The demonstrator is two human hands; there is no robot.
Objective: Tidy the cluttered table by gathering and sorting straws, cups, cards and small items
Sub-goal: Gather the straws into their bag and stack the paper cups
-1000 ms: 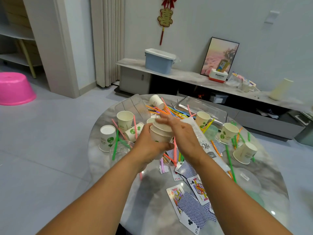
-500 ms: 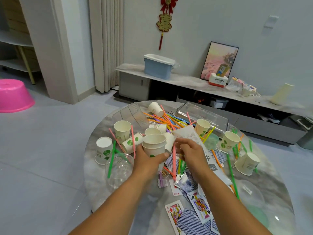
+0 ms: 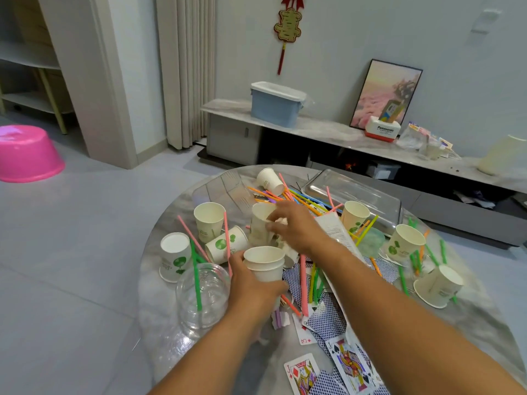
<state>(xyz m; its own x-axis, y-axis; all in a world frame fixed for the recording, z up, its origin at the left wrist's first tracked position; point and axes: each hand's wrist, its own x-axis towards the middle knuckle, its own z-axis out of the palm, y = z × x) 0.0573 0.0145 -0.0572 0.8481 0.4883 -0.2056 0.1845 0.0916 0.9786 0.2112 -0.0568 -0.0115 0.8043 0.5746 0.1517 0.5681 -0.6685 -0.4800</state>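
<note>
Pink basin (image 3: pixel 27 152) overturned on the floor, far left, well apart from the counter (image 3: pixel 159 323). On the counter's left part: one paper cup standing inverted (image 3: pixel 174 256), a clear plastic cup (image 3: pixel 202 297) just in front of it with a green straw (image 3: pixel 196 277) lying across its mouth, an upright paper cup (image 3: pixel 209 220) behind, and a cup on its side (image 3: pixel 226 246) crossed by a pink straw (image 3: pixel 227 240).

Left hand (image 3: pixel 251 289): fingers curled round a stack of nested paper cups (image 3: pixel 265 265), held upright near the counter's middle. Right hand (image 3: pixel 293 226): reaching over the stack, fingers closing on the rim of a tilted paper cup (image 3: pixel 261 223); whether the grip is complete cannot be told.

Behind the hands: a cup on its side (image 3: pixel 269 181) beside a loose heap of coloured straws (image 3: pixel 302 198). Right of it, a clear tray lid (image 3: pixel 353 195), an upright cup (image 3: pixel 355 218), a printed paper sheet (image 3: pixel 333 229). Far right: two more cups, one upright (image 3: pixel 405 243), one tipped over (image 3: pixel 437 286), green straws (image 3: pixel 419 260) scattered between them.

Near edge: playing cards (image 3: pixel 322 326), some face up, some face down, partly under the right forearm.
</note>
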